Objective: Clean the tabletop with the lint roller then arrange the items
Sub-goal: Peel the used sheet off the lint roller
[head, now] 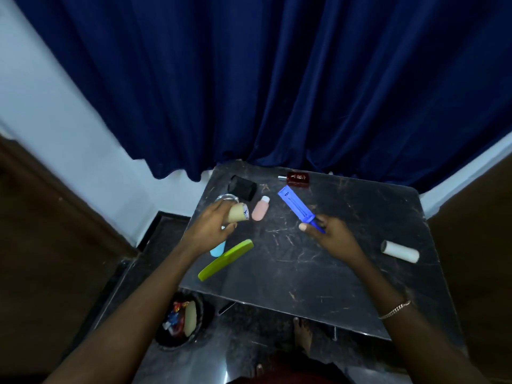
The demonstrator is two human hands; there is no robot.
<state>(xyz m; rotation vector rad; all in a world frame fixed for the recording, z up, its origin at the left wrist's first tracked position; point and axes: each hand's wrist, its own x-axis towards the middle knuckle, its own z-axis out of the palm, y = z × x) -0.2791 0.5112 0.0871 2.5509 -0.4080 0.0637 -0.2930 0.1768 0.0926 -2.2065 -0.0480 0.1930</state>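
My right hand point(331, 234) grips the handle of a blue lint roller frame point(297, 207), which points up and away over the dark marbled tabletop point(304, 261). My left hand point(213, 224) holds a tan cardboard-coloured roll point(238, 212) with blue print on its end, above the table's left side. A white roll point(401, 251) lies on its side at the right. A green comb point(225, 259), a light blue bottle point(218, 250) partly under my left hand, a pink bottle point(260, 209), a black pouch point(242, 187) and a dark red perfume bottle point(297, 178) lie on the table.
A clear round object point(225, 198) shows just behind my left hand. A black bin point(180, 320) with wrappers stands on the floor at the table's front left. A blue curtain point(277, 79) hangs behind the table. My foot point(303, 332) is below the front edge.
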